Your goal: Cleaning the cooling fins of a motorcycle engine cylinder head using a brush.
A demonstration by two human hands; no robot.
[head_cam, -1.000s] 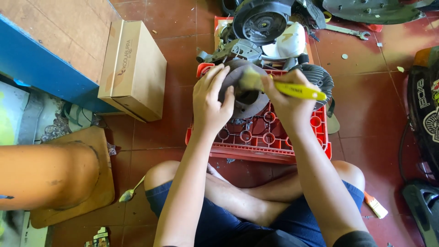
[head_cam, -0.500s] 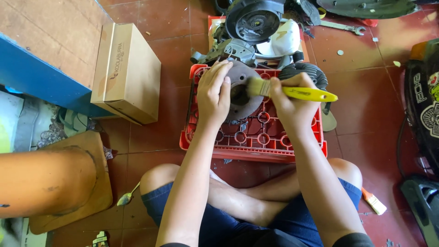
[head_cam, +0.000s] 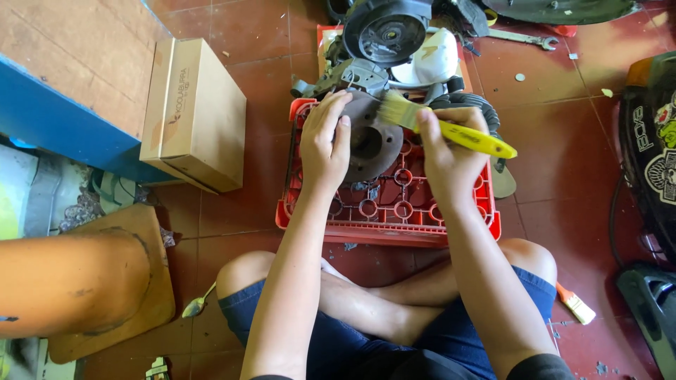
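My left hand (head_cam: pixel 326 138) grips the left edge of a round grey metal machine part (head_cam: pixel 373 141) that rests on a red plastic crate (head_cam: pixel 394 225). My right hand (head_cam: pixel 451 144) holds a paintbrush with a yellow handle (head_cam: pixel 470 138); its pale bristles lie against the top right of the part. I sit cross-legged on the floor behind the crate.
More dark engine parts and a white cover (head_cam: pixel 422 60) lie at the crate's far end. A cardboard box (head_cam: pixel 197 112) stands to the left by a blue board. A spanner (head_cam: pixel 524 39), a second small brush (head_cam: pixel 576 304), a spoon (head_cam: pixel 197 304) and black panels (head_cam: pixel 651 141) lie on the red tiles.
The view has shifted slightly. The brush has moved up and left across the metal part, and its handle now points further down to the right. My left hand stays on the part.
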